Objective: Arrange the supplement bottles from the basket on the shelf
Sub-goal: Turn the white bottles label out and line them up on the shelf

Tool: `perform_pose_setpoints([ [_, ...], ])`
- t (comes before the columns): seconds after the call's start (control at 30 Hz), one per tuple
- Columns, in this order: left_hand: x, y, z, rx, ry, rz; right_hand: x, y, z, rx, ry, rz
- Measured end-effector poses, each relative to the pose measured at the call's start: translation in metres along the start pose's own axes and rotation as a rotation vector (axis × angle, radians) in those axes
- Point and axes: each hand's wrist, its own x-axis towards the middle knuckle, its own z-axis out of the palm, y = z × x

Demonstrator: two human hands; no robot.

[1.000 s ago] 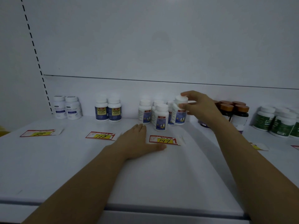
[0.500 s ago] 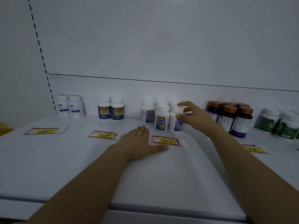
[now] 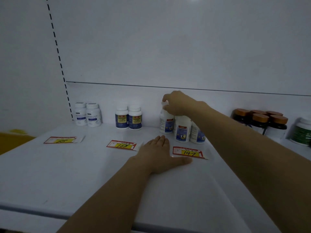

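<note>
While the left hand (image 3: 159, 155) is spread flat on the shelf (image 3: 67, 174), a white bottle (image 3: 166, 122) seems pinched by the right hand (image 3: 180, 103).

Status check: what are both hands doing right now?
Left hand flat on white shelf, holding nothing. Right hand grips cap of white blue-labelled supplement bottle, upright. Two matching bottles stand close beside it.

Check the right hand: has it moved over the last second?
Yes. Against the 147 price tag, the right hand has shifted left, from the cluster's right-hand bottles to the cap of its leftmost bottle.
</note>
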Motion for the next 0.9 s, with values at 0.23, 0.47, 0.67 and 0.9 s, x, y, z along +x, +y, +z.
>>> perform_pose_setpoints([
  [0.23, 0.001, -0.003, 0.001, -0.039, 0.044, 0.013, 0.030, -0.009, 0.031, -0.195, -0.137, 0.061],
  [0.47, 0.000, -0.004, -0.001, -0.144, 0.139, -0.009, 0.012, -0.009, 0.005, 0.100, 0.078, -0.049],
  [0.67, 0.004, -0.003, -0.009, -0.449, 0.340, -0.098, -0.037, -0.004, -0.052, 0.345, 0.216, -0.100],
  [0.9, 0.006, 0.004, -0.015, -0.749, 0.431, 0.029, -0.082, 0.014, -0.046, 0.518, 0.283, 0.040],
])
